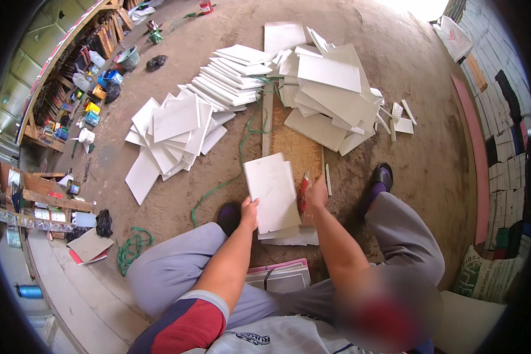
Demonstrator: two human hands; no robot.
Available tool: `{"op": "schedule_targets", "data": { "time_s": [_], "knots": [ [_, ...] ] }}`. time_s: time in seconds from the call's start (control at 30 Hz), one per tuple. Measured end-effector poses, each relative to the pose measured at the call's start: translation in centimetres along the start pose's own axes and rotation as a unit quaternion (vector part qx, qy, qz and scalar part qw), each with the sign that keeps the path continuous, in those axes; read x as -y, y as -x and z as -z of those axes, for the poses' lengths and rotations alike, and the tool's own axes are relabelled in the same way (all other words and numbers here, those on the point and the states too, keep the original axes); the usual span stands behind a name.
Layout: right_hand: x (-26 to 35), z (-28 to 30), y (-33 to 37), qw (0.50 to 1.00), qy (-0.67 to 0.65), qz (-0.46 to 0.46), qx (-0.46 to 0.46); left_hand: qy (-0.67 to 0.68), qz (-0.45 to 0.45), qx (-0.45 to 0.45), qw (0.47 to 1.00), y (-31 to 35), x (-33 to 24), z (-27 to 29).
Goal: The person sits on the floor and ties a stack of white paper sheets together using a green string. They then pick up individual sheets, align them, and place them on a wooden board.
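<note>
My left hand (249,215) grips the left edge of a small stack of thin white panels (271,192), tilted above a wooden board (298,133). My right hand (318,192) is closed at the right edge of that board, and what its fingers hold, if anything, is hidden. Just left of it, close against the fingers, lies a red cutter-like tool (304,192). A narrow white strip (328,179) is on the right side of this hand. Under the held panels, another pale sheet (295,238) shows its edge.
Fanned piles of white panels (177,121) lie ahead left, with a larger heap (329,74) ahead right. White offcuts (402,112) lie beyond my right foot. A green cord (242,144) runs along the floor. Paint-stained shelving (47,212) lines the left; stacked bundles (501,147) line the right.
</note>
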State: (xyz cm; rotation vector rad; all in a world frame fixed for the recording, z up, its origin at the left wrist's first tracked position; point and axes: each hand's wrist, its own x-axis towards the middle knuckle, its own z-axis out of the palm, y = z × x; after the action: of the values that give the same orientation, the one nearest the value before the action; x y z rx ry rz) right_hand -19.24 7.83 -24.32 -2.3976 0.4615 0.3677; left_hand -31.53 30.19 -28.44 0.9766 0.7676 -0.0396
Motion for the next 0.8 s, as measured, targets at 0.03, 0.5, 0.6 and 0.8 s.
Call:
{"op": "schedule_targets", "data": {
  "time_s": [0.03,0.5,0.6,0.8],
  "knots": [
    [0.2,-0.2,1.5,0.999,0.031,-0.006,0.020,0.014,-0.001,-0.023,1.000,0.2,0.2,1.6],
    [-5.1,0.4,-1.5,0.980,0.158,0.110,-0.042,-0.048,-0.008,-0.060,0.997,1.0,1.1,-3.3],
    [-3.9,1.5,-0.7,0.975,0.171,0.131,-0.047,-0.072,-0.029,-0.085,0.993,0.6,1.6,-2.8],
    [0.6,1.4,-1.1,0.942,0.128,0.311,-0.001,-0.090,-0.045,-0.084,0.991,1.8,1.9,-3.9]
  ]
}}
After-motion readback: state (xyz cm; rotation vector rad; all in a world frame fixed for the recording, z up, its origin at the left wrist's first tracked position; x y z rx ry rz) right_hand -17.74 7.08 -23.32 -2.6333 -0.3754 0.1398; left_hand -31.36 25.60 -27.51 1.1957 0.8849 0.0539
